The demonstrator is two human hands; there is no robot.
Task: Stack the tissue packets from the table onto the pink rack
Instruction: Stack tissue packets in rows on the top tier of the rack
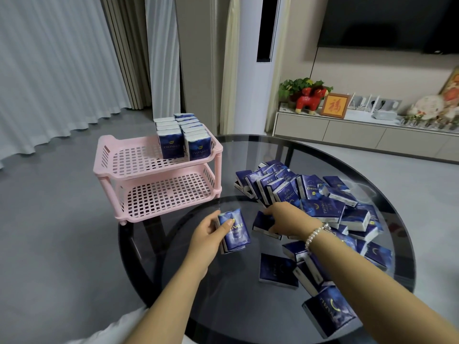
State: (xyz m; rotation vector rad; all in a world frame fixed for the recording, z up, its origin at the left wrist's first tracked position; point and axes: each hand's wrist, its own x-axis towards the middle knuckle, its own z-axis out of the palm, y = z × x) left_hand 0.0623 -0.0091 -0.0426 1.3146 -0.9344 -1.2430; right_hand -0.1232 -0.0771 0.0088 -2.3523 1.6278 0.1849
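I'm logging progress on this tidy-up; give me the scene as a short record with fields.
left hand: grips one tissue packet above the glass table
right hand: fingers curl onto a packet lying at the edge of the pile
pink rack: two rows of upright packets on the top tier
bottom tier: holds none

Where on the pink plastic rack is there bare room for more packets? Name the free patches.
Pink plastic rack: the top shelf's left and front grid is bare, bordered right-rear by two rows of upright blue tissue packets. The whole lower shelf is bare. Crowded: the round glass table's right side, heaped with packets.
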